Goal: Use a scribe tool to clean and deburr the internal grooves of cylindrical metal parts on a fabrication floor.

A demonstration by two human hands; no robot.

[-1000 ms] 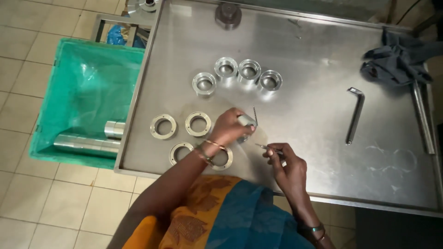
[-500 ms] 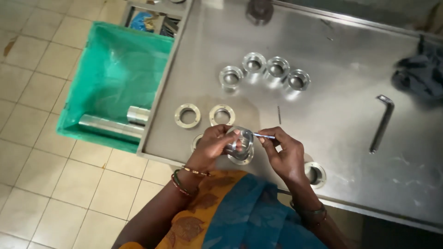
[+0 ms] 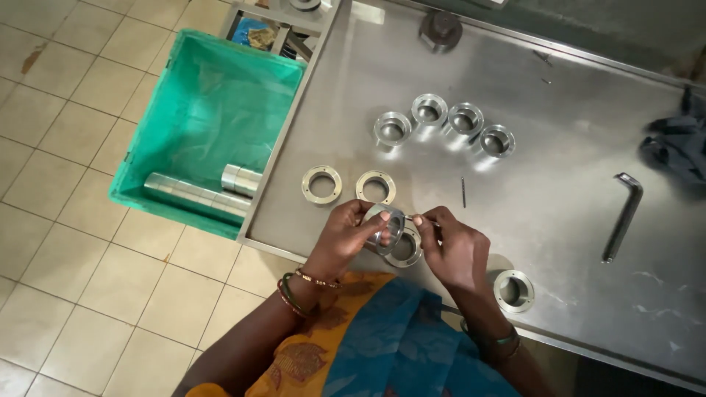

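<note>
- Left hand (image 3: pixel 346 234): fingers curled around a machined metal ring (image 3: pixel 387 228), which is held tilted on edge just above the near edge of the steel table (image 3: pixel 559 191).
- Right hand (image 3: pixel 452 250): thumb and forefinger pinched narrow on a thin metal pin (image 3: pixel 425 217), whose tip is at the rim of the held ring.
- Directly under the held ring, a second flat ring (image 3: pixel 407 248) lies on the table, partly hidden by the hands.
- Two flat flanged rings (image 3: pixel 321 184) (image 3: pixel 376 187) lie side by side just beyond the hands; another ring (image 3: pixel 513 290) lies to the right, beside the right wrist.
- Four cup-shaped metal bushes (image 3: pixel 443 121) stand in a curved row farther back.
- A second thin pin (image 3: pixel 463 192) lies loose between the row and the hands.
- A hex key (image 3: pixel 624 213) lies well to the right; a dark cloth (image 3: pixel 676 147) sits at the far right edge.
- A green crate (image 3: pixel 184 95), on the tiled floor left of the table, holds metal cylinders (image 3: pixel 197 192).
</note>
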